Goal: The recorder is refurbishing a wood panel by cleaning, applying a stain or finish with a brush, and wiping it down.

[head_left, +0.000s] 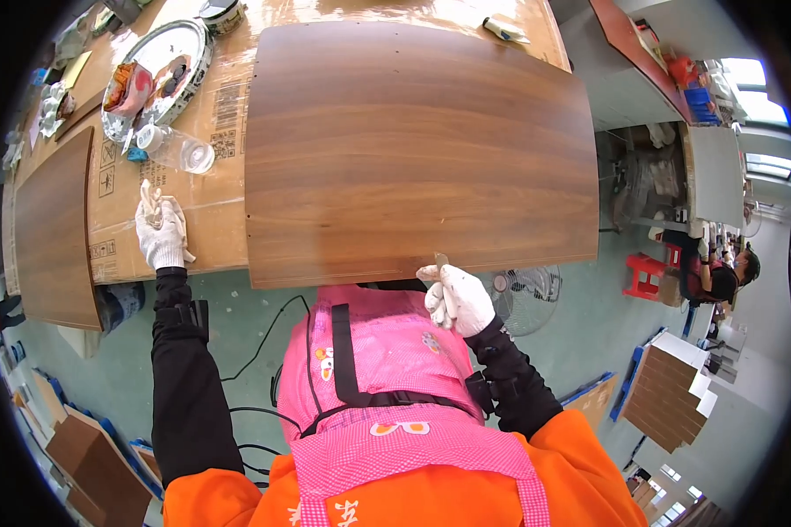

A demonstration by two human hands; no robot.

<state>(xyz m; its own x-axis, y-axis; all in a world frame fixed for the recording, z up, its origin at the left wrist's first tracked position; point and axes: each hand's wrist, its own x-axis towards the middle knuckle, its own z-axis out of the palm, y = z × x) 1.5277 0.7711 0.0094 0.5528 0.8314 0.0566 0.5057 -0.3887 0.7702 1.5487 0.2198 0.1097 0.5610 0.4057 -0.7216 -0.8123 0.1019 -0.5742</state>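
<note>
A wood-grain brown panel [413,158] lies flat on the cardboard-covered table in front of me. My left hand [160,235], in a white glove, rests on the cardboard to the left of the panel. Its fingers are closed around what looks like a crumpled off-white cloth [151,202]. At the panel's near edge, right of its middle, is my right hand [464,299], also gloved in white. Between its thumb and fingers it pinches a small, thin flat piece [440,260], whose kind I cannot make out. Its tip overlaps the panel edge.
Beyond my left hand lie a clear plastic bottle [177,149] and a round tray [189,44] holding rags. A second brown panel [54,233] lies far left. Below the table edge stands a fan [526,299]. Red stools [646,274] and another person [721,277] are at right.
</note>
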